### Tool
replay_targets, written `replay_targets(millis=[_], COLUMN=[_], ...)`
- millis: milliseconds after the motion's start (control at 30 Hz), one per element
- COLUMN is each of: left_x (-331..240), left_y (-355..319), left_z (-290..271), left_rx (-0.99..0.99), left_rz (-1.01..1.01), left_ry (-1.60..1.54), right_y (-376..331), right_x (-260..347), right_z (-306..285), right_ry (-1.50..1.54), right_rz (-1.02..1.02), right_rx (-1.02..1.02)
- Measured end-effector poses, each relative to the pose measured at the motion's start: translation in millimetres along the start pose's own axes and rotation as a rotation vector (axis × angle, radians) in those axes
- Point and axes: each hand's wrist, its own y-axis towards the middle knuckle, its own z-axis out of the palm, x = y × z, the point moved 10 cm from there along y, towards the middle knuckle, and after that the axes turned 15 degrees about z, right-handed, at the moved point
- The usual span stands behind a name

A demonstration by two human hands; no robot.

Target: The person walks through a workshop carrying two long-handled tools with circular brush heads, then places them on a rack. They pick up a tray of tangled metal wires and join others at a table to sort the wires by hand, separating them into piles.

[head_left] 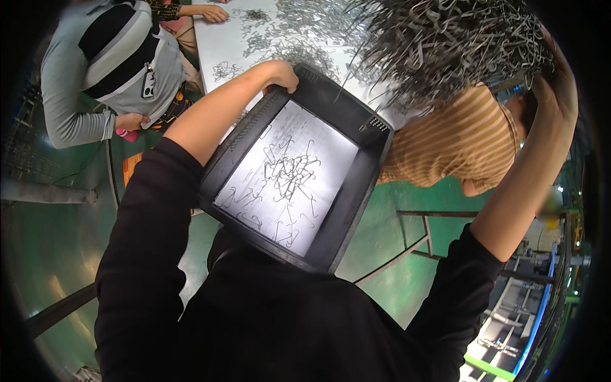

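Note:
My left hand [282, 75] is closed over the far left rim of a black plastic crate [223, 159], which tilts in front of my body. On a white printed sheet [328, 149] in the crate's bottom lies a loose cluster of thin wire-like hooks [289, 175]. Raised at the far right, my right hand [555, 79] is closed against the side of a big tangled clump of dark, thin bent metal hooks [452, 48]. The clump looks large and near, and hides most of my fingers.
Beyond the crate, a white table [219, 48] carries spread-out piles of similar small hooks [305, 32]. A person in grey and black [121, 57] stands at the left; another's hand [213, 13] rests on the table. A person in a striped top [458, 140] is at the right, near a metal frame [423, 235].

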Motion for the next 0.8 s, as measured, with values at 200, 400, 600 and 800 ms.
replay_targets(millis=[200,400,600,800], left_x=[30.6,9.3,-65.8,-90.7], left_y=[29.7,19.8,-74.1,-71.3], left_z=[12.8,-0.4,-17.7,-14.7], left_rx=[0.054,-0.047,-0.112,-0.126], left_rz=[0.156,0.316,0.211,0.239], left_ry=[-0.265,-0.487,-0.288,-0.542], right_y=[-63.1,-152.4,-194.6,-237.3], right_x=[-65.2,-172.7,-244.9,-197.9], right_z=[-25.2,35.0,44.9,43.5], right_ry=[-0.236,-0.391,-1.172,-1.355], right_rz=[0.003,0.118,0.075,-0.002], right_rx=[0.217,0.280,0.416,0.226])
